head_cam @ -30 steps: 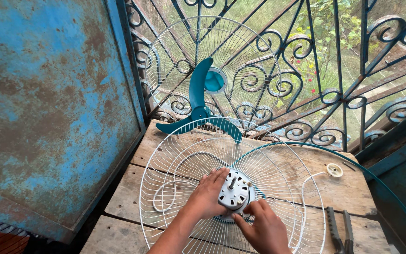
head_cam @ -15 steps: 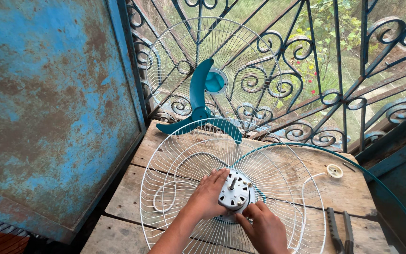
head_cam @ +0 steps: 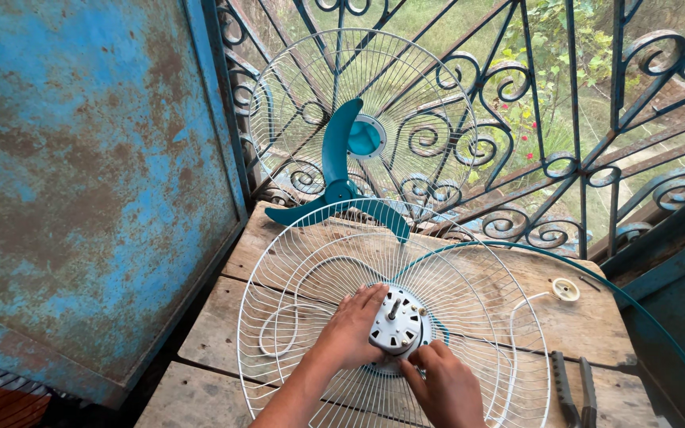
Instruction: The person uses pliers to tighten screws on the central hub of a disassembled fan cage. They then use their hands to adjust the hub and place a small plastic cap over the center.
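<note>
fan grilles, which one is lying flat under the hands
The near white grille on the wooden table, with the motor at its centre; the other grille leans upright against the railing.

Both hands low in frame, close together, fingers bent

Left hand [head_cam: 352, 329] reaches in from lower left, forearm angled up, palm down, fingers curled forward; right hand [head_cam: 447, 388] sits just below-right, knuckles up, fingertips pinched inward toward the left

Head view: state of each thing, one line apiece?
Fan motor: upright in the guard's centre, shaft up.
Rear guard: flat on the wooden table.
Left hand: gripping the motor's side.
Right hand: fingertips at the motor's base.
Teal blade: off the shaft, propped upright.
Front guard: leaning on the railing.
Pliers: lying untouched.
</note>
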